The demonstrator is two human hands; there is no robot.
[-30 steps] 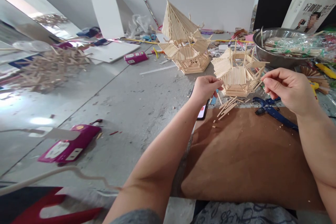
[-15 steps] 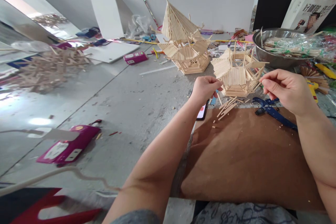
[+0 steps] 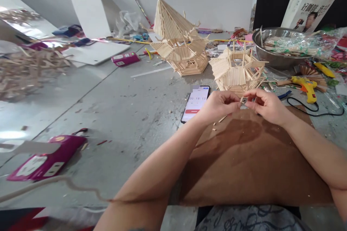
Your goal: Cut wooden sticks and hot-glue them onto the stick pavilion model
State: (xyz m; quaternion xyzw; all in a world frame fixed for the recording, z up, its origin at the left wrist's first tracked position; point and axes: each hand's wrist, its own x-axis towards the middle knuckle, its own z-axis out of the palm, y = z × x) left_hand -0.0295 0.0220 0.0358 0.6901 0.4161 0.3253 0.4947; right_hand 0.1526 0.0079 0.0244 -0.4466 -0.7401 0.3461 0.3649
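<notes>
Stick (image 3: 241, 99): a short, pale piece at the fingertips of both hands, above the far edge of the brown sheet (image 3: 255, 166). The left hand (image 3: 219, 105) has its grip clamped on the stick, thumb against finger; the right hand (image 3: 267, 104) meets it from the other side, but whether that grip is closed cannot be told. The stick, apparently wood, should handle as light and stiff, liable to snap or roll if squeezed hard; a fingertip pinch near one end suits it. Just beyond stands the low model (image 3: 233, 75); the phone (image 3: 195, 101) lies by the left wrist, the glue gun (image 3: 307, 87) to the right. Farther off on the tabletop (image 3: 135, 115): the tall model (image 3: 180, 52) and the bowl (image 3: 280, 60).
</notes>
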